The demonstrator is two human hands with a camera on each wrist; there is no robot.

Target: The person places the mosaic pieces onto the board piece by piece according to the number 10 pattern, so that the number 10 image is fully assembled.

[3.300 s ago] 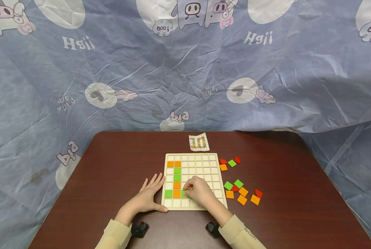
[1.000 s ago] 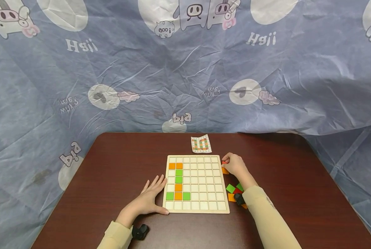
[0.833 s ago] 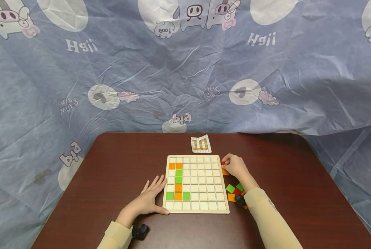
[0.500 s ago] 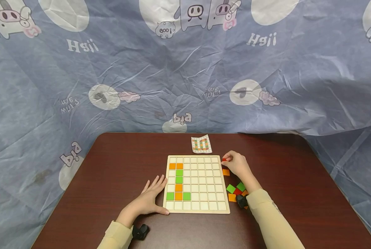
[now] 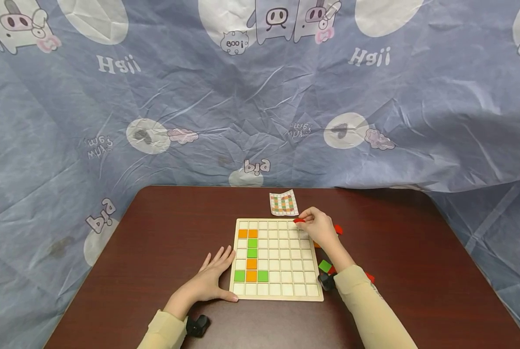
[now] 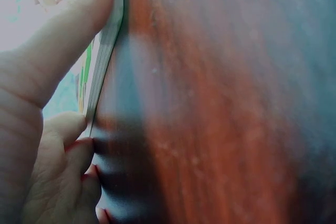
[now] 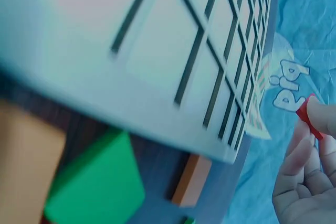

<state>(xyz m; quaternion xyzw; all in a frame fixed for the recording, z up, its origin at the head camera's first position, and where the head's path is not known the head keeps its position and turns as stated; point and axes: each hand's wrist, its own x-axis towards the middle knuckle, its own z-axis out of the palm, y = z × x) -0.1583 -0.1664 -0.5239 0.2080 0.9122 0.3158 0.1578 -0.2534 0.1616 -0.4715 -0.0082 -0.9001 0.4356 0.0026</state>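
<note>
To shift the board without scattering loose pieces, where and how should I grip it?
Probably pinch the board by its left rim, from the left: it's straight and thin, the left hand touches it, and loose pieces lie by the right rim.

Head view: evenly lit. Left wrist: glare past the left hand (image 6: 26, 98); counter (image 6: 210, 129) beside it blurred, finger-shadowed. Right wrist: foreground soft.

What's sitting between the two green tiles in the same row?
An orange tile sits between those green tiles on the board; the head view shows it.
</note>
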